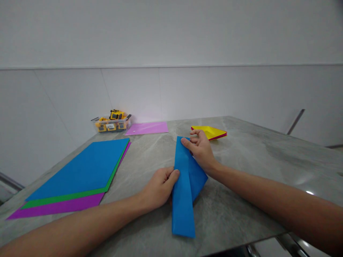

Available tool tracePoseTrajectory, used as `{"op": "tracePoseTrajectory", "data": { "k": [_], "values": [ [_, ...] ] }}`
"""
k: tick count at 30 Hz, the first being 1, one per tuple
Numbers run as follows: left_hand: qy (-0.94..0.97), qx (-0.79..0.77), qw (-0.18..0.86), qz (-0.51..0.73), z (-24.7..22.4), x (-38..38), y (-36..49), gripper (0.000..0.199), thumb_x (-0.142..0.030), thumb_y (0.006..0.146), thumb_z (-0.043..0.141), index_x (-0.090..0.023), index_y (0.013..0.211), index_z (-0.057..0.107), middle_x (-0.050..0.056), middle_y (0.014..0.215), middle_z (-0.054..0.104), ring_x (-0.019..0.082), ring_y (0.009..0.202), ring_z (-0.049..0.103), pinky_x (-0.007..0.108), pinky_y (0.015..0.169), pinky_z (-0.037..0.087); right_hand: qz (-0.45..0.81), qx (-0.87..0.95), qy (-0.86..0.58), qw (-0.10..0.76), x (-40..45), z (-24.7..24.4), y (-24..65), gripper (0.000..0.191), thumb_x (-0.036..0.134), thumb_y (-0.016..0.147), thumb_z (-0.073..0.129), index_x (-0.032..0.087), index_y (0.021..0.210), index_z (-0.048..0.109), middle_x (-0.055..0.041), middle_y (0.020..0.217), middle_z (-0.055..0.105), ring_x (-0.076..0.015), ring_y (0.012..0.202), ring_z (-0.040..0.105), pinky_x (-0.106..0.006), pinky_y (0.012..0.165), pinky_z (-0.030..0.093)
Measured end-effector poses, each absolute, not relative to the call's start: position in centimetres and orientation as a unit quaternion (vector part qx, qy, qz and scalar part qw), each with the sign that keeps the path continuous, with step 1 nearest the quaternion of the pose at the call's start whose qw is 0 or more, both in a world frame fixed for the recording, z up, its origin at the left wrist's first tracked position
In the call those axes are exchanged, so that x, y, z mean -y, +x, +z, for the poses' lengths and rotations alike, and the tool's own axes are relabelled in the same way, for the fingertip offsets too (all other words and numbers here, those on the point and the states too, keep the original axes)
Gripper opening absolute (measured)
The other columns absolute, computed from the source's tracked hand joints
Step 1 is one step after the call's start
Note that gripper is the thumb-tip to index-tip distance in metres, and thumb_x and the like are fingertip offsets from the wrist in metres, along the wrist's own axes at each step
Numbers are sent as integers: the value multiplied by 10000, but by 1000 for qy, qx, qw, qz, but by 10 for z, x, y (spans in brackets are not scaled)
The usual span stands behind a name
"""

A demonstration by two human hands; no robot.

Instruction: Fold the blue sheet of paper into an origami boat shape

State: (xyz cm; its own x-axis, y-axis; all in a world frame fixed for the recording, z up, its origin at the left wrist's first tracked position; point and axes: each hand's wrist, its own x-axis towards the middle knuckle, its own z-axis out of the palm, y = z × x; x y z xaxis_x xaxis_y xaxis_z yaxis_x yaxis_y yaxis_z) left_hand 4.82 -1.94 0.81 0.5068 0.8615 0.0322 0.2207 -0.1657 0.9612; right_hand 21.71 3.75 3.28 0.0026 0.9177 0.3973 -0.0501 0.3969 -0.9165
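A folded blue paper point(183, 200) is held above the table's front part, a long narrow strip with a wider angled flap on its right side. My left hand point(162, 185) pinches its left edge around mid-length, thumb on top and the other fingers partly hidden behind. Near the paper's upper right corner, my right hand point(200, 148) grips it between thumb and fingers. Just beyond that hand lies a folded yellow paper point(210, 131) with red edges.
Large blue point(83, 166), green point(107, 185) and purple point(66, 204) sheets lie stacked on the grey table point(144, 153) at left. A clear bin point(111, 125) of yellow toy vehicles and a pink sheet point(147, 127) are near the white wall.
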Motion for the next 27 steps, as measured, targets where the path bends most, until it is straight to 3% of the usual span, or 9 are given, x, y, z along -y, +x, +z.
{"op": "tracePoseTrajectory", "data": {
  "k": [2, 5, 13, 20, 27],
  "values": [
    [698, -390, 505, 326, 8, 18, 48, 427, -563, 878, 421, -187, 679, 459, -43, 556, 430, 101, 486, 400, 220, 452, 337, 508, 569, -363, 536, -38, 32, 217, 427, 467, 673, 764, 203, 921, 537, 51, 608, 539, -102, 484, 470, -210, 449, 369],
    [691, -410, 493, 335, 9, 13, 47, 412, -552, 863, 439, -183, 681, 461, -42, 567, 417, 104, 504, 375, 226, 462, 313, 563, 596, -364, 442, -37, 29, 216, 416, 539, 680, 719, 161, 684, 547, -6, 601, 580, -117, 503, 507, -241, 477, 422],
    [679, -417, 497, 344, 14, 3, 46, 409, -548, 840, 506, -173, 677, 480, -40, 573, 434, 99, 512, 374, 219, 465, 300, 370, 643, -428, 516, -39, 31, 215, 487, 510, 726, 622, 192, 447, 381, 33, 435, 398, -71, 403, 308, -218, 370, 230],
    [659, -380, 570, 310, 18, 10, 46, 411, -572, 813, 565, -164, 783, 529, -53, 568, 476, 78, 451, 410, 194, 425, 325, 348, 611, -458, 544, -58, 32, 229, 475, 523, 690, 656, 199, 454, 403, 32, 425, 420, -85, 406, 344, -231, 386, 260],
    [693, -373, 546, 288, 22, 13, 47, 406, -558, 880, 470, -183, 725, 464, -89, 480, 387, 43, 311, 320, 174, 319, 191, 343, 569, -469, 582, -76, 41, 247, 519, 557, 594, 717, 209, 429, 370, 46, 413, 394, -75, 397, 326, -242, 405, 253]
  ]
}}
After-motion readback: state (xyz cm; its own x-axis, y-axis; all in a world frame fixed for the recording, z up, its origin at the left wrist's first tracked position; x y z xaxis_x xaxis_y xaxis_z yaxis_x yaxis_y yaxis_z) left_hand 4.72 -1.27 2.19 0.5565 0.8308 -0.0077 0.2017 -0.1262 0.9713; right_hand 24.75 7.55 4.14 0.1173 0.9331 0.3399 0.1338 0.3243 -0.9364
